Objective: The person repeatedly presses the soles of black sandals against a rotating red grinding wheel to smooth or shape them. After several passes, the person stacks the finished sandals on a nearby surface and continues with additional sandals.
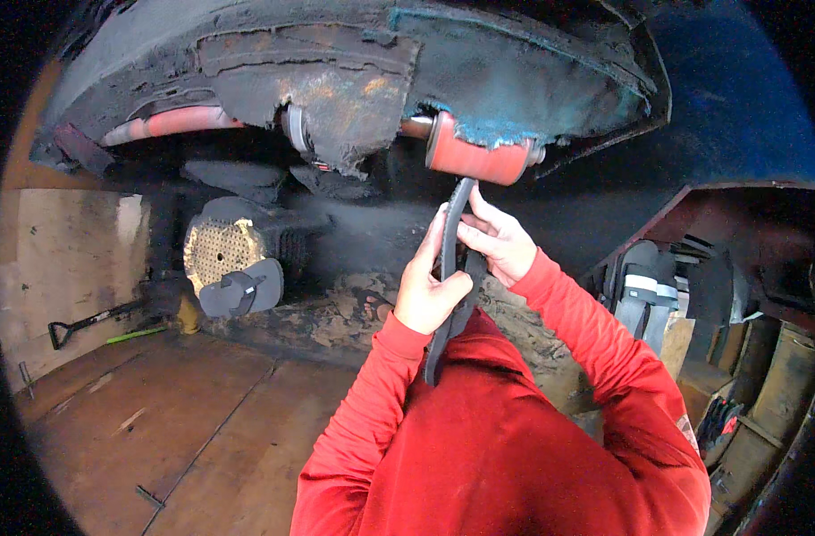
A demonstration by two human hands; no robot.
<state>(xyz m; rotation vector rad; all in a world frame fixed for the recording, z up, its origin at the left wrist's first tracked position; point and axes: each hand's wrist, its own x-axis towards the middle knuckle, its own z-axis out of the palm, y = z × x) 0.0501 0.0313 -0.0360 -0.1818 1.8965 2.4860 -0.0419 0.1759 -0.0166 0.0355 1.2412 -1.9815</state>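
Observation:
Both my hands grip one dark grey sandal (450,234), held on edge with its sole side toward the left. Its upper end is at the underside of a red sanding drum (479,159); whether it touches cannot be made out. My left hand (428,290) is wrapped round the middle of the sandal, thumb across the strap side. Higher up and on the right side, my right hand (499,239) pinches it near the upper end. The lower end of the sandal points down toward my red sleeve and chest.
A dusty machine hood (318,80) overhangs the drum, with another red roller (171,123) at left. A second grey sandal (242,288) rests by a perforated tan disc (218,250). Several sandals (642,290) stand in a rack at right. A black-handled tool (90,322) leans at far left.

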